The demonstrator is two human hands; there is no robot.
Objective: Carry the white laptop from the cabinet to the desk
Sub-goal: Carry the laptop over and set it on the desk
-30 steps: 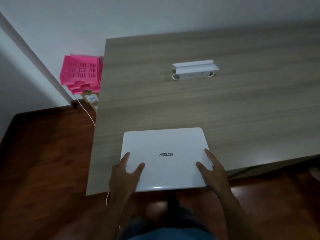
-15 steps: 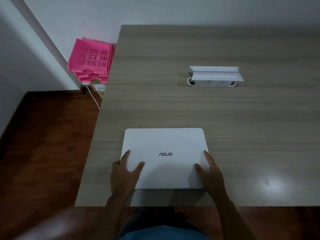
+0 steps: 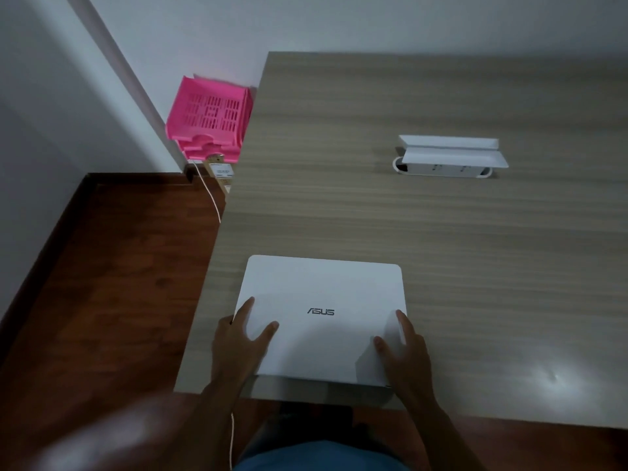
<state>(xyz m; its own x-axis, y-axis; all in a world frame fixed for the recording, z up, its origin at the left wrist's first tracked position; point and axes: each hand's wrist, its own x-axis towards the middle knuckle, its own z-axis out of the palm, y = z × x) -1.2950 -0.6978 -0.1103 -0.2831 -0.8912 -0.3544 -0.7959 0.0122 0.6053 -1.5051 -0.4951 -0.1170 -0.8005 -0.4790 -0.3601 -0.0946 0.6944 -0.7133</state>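
Note:
The closed white laptop (image 3: 323, 300), logo facing me, lies on the wooden desk (image 3: 424, 232) near its front left corner. Its near edge looks slightly raised off the desk, casting a shadow beneath. My left hand (image 3: 239, 348) grips the near left corner, thumb and forefinger on the lid. At the near right corner my right hand (image 3: 404, 355) holds the laptop the same way, fingers spread on the lid.
A white power socket box (image 3: 448, 156) with a raised lid sits in the desk further back right. Pink plastic trays (image 3: 210, 120) stand stacked against the wall left of the desk, above a white cable (image 3: 212, 198). Dark wooden floor (image 3: 112, 283) lies to the left.
The laptop has come forward over the desk and down onto it, from overhanging the front edge to lying fully on the surface. Both hands keep their hold on the near corners.

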